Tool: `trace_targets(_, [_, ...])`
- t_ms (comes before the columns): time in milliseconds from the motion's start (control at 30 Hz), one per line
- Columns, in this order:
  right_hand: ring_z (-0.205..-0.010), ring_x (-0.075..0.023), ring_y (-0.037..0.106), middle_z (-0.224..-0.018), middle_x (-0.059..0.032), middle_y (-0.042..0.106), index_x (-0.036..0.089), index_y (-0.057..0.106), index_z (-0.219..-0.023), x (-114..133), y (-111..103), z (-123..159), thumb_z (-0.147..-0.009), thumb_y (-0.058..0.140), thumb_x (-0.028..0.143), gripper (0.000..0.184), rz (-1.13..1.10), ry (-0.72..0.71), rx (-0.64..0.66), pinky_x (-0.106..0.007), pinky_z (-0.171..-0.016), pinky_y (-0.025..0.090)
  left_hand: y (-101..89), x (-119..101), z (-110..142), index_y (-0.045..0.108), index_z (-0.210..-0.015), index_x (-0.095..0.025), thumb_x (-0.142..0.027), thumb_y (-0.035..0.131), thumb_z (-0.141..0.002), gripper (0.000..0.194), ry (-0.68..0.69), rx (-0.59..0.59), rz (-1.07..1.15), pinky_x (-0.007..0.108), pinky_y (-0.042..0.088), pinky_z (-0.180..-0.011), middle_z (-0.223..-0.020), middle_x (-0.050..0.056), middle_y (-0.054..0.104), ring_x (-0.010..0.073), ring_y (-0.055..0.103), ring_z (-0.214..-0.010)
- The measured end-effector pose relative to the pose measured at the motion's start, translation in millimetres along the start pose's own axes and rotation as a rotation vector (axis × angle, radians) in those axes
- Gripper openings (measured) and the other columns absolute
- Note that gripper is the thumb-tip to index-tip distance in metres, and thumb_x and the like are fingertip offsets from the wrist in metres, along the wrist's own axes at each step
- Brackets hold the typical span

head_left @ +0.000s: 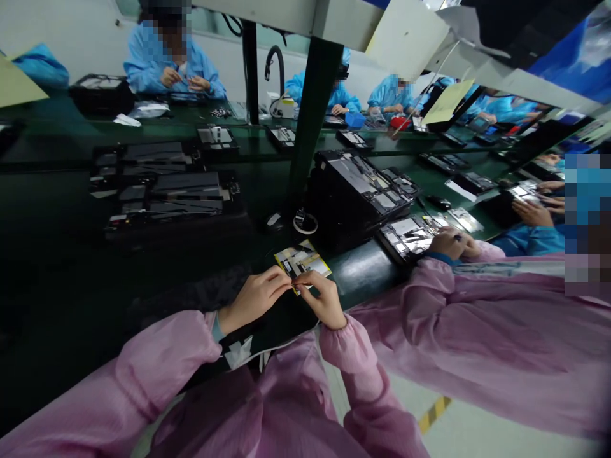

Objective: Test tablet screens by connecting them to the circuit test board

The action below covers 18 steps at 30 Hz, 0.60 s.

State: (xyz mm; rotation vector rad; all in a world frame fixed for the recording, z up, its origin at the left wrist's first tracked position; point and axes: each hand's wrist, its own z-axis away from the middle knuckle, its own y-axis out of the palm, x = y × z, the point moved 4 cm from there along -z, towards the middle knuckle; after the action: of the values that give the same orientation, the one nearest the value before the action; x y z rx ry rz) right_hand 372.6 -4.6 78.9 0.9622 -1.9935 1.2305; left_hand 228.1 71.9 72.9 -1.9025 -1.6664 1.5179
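My left hand [256, 296] and my right hand [325, 299] meet over the near edge of a flat, yellow-edged piece [310, 259] with silver, tan and dark areas. It lies on the dark green bench close in front of me. Both hands are closed in a pinch, thumbs and forefingers nearly touching tip to tip. Whatever sits between the fingertips is too small and covered to name. My fingers hide the front edge of the yellow-edged piece.
Stacked black trays of device parts stand at left [176, 203] and at centre right [363, 191]. Between them are a white-rimmed ring [305, 222] and a green post [312, 114]. A co-worker's hands [451, 243] are close on my right, beside an open device [408, 236]. More people work opposite.
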Motion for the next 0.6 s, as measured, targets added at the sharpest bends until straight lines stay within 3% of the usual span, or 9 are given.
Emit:
trace_targets(467, [-0.082, -0.0171, 0.064, -0.087, -0.0034, 0.069, 0.021, 0.066, -0.091, 6.0, 2.3, -0.3, -0.091, 0.055, 0.023, 0.011, 0.059, -0.011, 0.008, -0.031, -0.078, 0.05, 0.0, -2.7, -1.1, 0.054, -0.1, -0.02, -0.022, 0.045, -0.096, 0.01, -0.018, 0.003, -0.012, 0.026, 0.048, -0.071, -0.092, 0.003, 0.063, 0.0141, 0.062, -0.083])
trace_targets(600, [-0.081, -0.0173, 0.063, -0.084, -0.0024, 0.067, 0.022, 0.063, -0.089, 5.7, 5.3, -0.7, -0.089, 0.057, 0.02, 0.007, 0.112, -0.027, 0.0, -0.032, -0.077, 0.049, -0.7, -3.3, -0.6, 0.055, -0.094, -0.02, -0.021, 0.044, -0.096, 0.011, -0.016, 0.013, -0.03, 0.026, 0.046, -0.071, -0.089, 0.002, 0.062, 0.0144, 0.061, -0.081])
